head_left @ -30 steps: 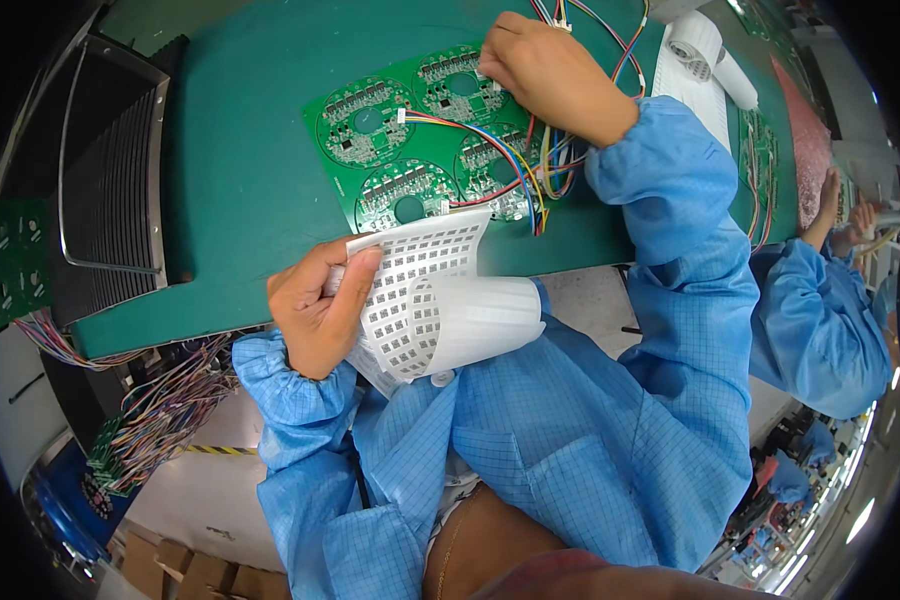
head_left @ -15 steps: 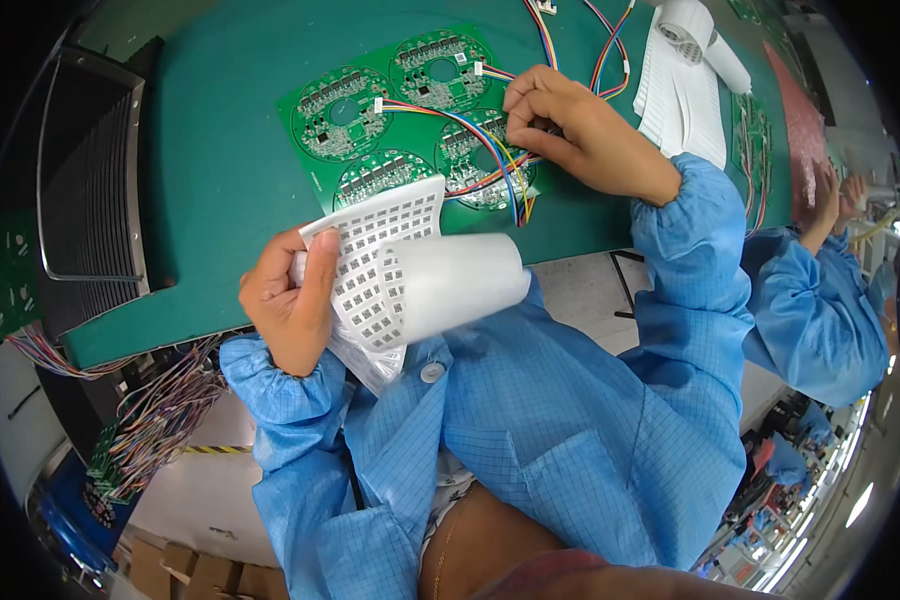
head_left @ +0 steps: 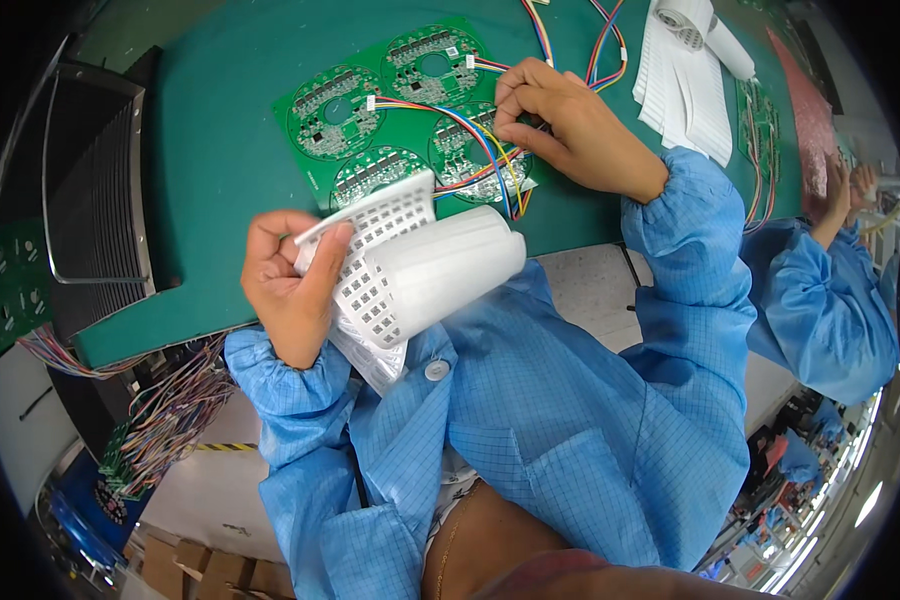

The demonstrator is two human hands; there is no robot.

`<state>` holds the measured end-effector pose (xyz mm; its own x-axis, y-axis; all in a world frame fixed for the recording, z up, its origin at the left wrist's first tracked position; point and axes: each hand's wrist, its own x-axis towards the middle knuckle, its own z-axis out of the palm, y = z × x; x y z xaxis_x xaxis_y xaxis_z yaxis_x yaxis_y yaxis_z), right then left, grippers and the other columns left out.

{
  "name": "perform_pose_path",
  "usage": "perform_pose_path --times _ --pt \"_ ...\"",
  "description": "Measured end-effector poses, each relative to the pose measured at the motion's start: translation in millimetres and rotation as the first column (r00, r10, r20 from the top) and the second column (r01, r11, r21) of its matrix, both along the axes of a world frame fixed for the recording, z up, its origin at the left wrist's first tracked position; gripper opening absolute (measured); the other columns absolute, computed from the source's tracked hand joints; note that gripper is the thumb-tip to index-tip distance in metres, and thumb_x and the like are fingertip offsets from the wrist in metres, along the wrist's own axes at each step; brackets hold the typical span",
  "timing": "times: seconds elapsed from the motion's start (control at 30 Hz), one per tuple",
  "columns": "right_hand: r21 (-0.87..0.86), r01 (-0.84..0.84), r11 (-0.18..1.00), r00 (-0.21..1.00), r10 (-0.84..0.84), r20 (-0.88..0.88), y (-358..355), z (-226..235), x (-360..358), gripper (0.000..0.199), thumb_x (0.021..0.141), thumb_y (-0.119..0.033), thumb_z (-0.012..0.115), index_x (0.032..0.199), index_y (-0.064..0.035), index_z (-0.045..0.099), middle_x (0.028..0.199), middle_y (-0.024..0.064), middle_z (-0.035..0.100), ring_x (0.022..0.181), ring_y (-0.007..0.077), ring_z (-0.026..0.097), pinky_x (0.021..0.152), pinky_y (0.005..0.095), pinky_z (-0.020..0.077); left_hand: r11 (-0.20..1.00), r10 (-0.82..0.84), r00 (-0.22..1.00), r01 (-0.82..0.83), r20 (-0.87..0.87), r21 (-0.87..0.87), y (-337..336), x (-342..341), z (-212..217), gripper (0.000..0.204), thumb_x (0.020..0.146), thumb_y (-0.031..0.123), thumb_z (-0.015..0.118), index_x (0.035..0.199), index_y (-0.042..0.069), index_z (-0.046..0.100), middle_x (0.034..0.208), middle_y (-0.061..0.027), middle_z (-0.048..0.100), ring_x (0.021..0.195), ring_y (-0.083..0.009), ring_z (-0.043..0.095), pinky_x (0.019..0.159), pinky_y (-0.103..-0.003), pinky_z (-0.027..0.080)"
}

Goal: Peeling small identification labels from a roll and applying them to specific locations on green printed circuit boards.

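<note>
My left hand (head_left: 288, 285) grips a roll of white labels (head_left: 452, 265) printed with rows of small dark square codes, thumb on top of the strip. The roll's loose end hangs in front of my chest. My right hand (head_left: 575, 128) hovers over the right edge of a green circuit board panel (head_left: 310, 170), fingers curled in and pinched; anything between the fingertips is hidden. Several round boards with dark components make up the panel. Bundles of coloured wires (head_left: 485, 150) with white connectors lie across it, passing just under my right hand. The strip partly covers the panel's near corner.
A black ribbed rack (head_left: 95, 180) stands at the left of the green table (head_left: 210, 130). More white label strips (head_left: 685, 110) lie at the right, beside wired boards (head_left: 758, 130). Wire bundles (head_left: 170, 410) hang at lower left. Another person's blue sleeve (head_left: 820, 310) is at far right.
The label roll in my left hand has tilted and its free strip has folded over more. My right hand stays pinched over the panel, hardly moved. The view has shifted slightly.
</note>
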<state>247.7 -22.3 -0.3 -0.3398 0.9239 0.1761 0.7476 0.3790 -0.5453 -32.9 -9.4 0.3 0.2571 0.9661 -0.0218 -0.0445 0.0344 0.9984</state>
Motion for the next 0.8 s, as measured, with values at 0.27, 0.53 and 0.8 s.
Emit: perform_pose_path --times 0.27,0.53,0.8 --pt "0.24 -0.042 0.97 0.99 0.072 -0.117 6.9 42.4 -36.9 0.03 0.07 -0.004 0.065 0.099 -0.0043 0.06 0.102 0.0103 0.057 0.089 0.0239 0.054 0.073 0.0311 0.0438 0.995 0.061 0.998 -0.062 -0.026 -0.072 0.5 2.2 5.9 0.015 0.075 0.005 0.066 0.086 -0.004 0.061 0.073 -0.0071 0.063 0.064 -0.0073 0.057 0.056 -0.019 0.045" --pt "0.032 -0.146 0.989 0.944 0.149 -0.295 8.7 43.8 -75.2 0.026 0.067 -0.009 0.07 0.091 -0.0018 0.063 0.081 0.0098 0.063 0.069 0.0196 0.059 0.059 0.0276 0.047 0.998 0.055 0.998 -0.054 -0.042 0.019 -1.0 -7.9 11.0 0.014 0.076 0.006 0.065 0.085 -0.004 0.06 0.073 -0.0077 0.063 0.064 -0.0073 0.056 0.056 -0.019 0.045" --pt "0.146 -0.094 0.985 0.932 0.139 -0.336 7.3 43.3 -78.7 0.017 0.067 -0.004 0.07 0.082 -0.0018 0.063 0.075 0.0084 0.064 0.064 0.0178 0.061 0.056 0.0249 0.0477 0.998 0.054 0.999 -0.054 0.01 0.012 0.4 -12.1 12.5 0.015 0.077 0.006 0.065 0.087 -0.004 0.06 0.074 -0.0082 0.063 0.065 -0.0075 0.057 0.056 -0.019 0.045"
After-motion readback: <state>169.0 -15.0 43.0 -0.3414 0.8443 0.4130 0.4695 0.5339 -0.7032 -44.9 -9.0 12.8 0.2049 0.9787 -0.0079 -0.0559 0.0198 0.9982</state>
